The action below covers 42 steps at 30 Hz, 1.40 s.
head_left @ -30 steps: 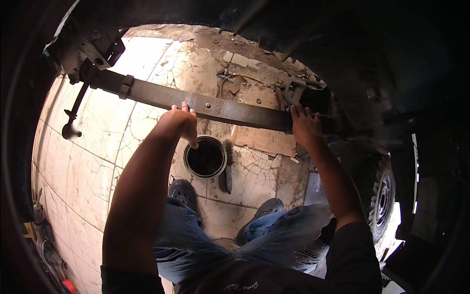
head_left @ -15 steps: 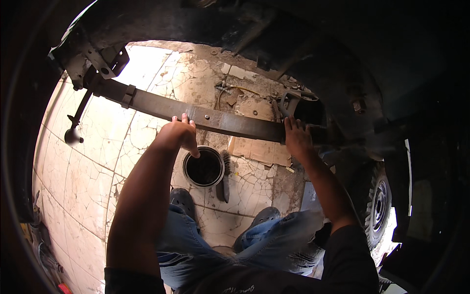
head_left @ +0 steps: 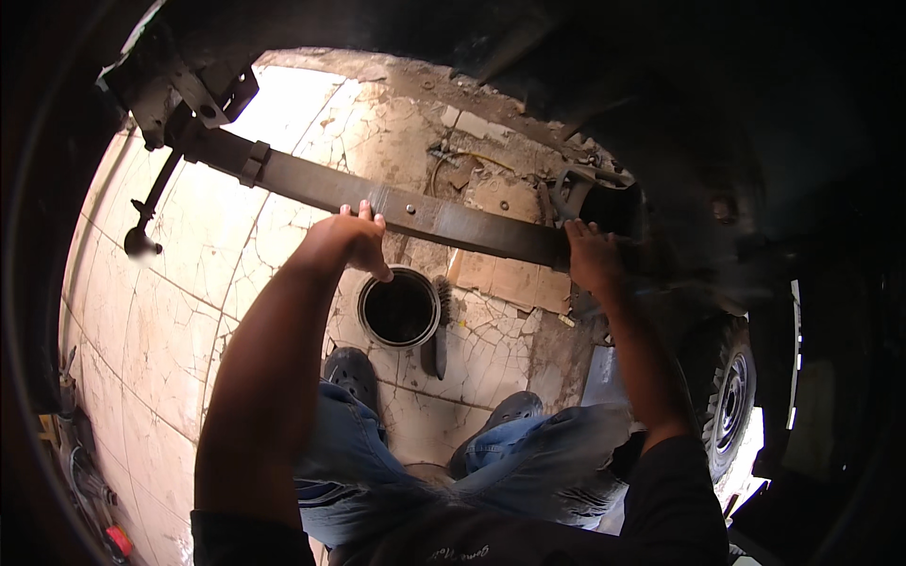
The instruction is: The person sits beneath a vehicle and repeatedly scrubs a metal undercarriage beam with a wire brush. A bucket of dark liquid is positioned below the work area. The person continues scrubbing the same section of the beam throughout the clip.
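A long, flat leaf spring (head_left: 316, 185) of worn grey metal slants across the upper middle, with a clip around its left part and a small bolt near its centre. My left hand (head_left: 359, 241) rests on its middle, fingers over the bar and thumb on the near side, pointing down. Farther right, my right hand (head_left: 593, 257) has its fingers curled over the bar near the dark right end; its thumb is hidden. Below the bar, an open round can (head_left: 400, 338) with a dark inside stands on the floor. A wire brush (head_left: 441, 349) lies against its right side.
Dark vehicle bodywork (head_left: 377, 28) hangs overhead. A metal bracket (head_left: 203, 102) and a rod with a ball end (head_left: 142, 241) are at left. Flattened cardboard (head_left: 514, 279) lies on cracked tiles (head_left: 170, 311). A wheel (head_left: 731, 401) stands at right. Tools (head_left: 80, 472) lie at far left.
The view has shifted slightly, so the can and brush appear higher. Both hands stay on the leaf spring in nearly the same places.
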Motion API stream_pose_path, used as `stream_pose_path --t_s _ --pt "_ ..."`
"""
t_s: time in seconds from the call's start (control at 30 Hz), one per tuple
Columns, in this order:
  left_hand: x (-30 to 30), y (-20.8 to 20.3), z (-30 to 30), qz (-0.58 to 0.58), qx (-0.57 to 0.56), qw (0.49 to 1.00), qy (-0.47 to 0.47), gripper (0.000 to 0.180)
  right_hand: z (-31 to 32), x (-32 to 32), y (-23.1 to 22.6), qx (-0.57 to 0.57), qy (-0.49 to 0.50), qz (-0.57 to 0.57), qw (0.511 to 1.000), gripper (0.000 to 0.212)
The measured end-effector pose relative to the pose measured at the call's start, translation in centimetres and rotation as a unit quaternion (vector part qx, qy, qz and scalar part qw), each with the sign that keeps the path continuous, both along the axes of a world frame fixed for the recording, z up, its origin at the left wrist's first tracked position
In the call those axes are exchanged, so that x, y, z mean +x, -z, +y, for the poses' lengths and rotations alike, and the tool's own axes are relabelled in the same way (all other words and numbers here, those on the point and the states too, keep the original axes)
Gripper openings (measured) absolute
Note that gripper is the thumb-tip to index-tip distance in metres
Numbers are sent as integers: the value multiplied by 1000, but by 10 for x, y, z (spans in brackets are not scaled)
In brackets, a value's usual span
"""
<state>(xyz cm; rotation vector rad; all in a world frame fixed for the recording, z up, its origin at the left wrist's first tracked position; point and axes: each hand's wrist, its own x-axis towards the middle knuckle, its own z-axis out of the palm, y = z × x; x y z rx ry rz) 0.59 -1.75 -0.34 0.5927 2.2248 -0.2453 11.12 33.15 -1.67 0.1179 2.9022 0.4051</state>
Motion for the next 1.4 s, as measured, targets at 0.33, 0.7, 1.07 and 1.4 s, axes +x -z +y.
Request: stream_pose_path --t_s 0.33,0.7,1.07,1.4 --pt "-1 -2 6 -19 -16 1000 -5 114 8 -8 -3 -28 23 -34 999 47" --pt "-1 -1 12 4 -40 999 9 117 6 -10 -2 -21 60 -50 997 62" --pt "0 -9 13 -6 -28 1000 9 117 -1 34 3 48 -32 -1 998 60" --pt "1 -5 6 13 -26 1000 11 115 3 33 8 35 -29 -37 998 67"
